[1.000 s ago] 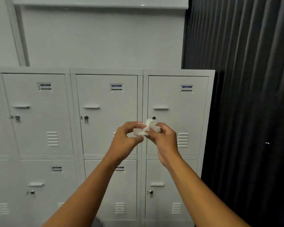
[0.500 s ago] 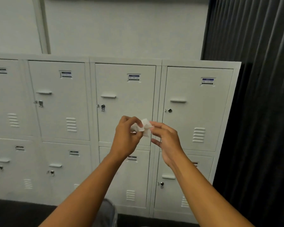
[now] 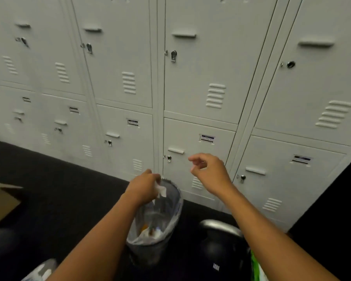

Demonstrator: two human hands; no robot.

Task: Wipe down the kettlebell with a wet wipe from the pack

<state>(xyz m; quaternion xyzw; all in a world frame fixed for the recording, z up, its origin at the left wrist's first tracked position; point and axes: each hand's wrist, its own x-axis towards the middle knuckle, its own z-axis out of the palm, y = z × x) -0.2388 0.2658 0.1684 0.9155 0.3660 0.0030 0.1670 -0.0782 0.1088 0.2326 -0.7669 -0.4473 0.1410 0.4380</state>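
White and crumpled, the wipe [image 3: 161, 190] hung from the fingertips of the left hand [image 3: 143, 187], which pinched it directly above the open mouth of a waste bin [image 3: 171, 218]. The bin was dark mesh lined with a clear plastic bag, and scraps of rubbish lay at its bottom. The right hand [image 3: 210, 171] was held higher and to the right, in front of the lockers, its fingers loosely curled and holding nothing.

The kettlebell [image 3: 217, 254] stood on the floor just right of the bin. It was black, with a silvery handle arching over its top and a small white marking on its body; the right forearm crossed in front of its right side. A green-and-white packet [image 3: 256, 268] showed beside the kettlebell at the lower edge, mostly hidden by that forearm, so its label could not be read.

Pale grey lockers [image 3: 201, 78] in two tiers filled the background, each door with a handle, a lock, vents and a small label. The floor [image 3: 59, 189] was dark. A cardboard box [image 3: 0, 203] sat at the left edge.
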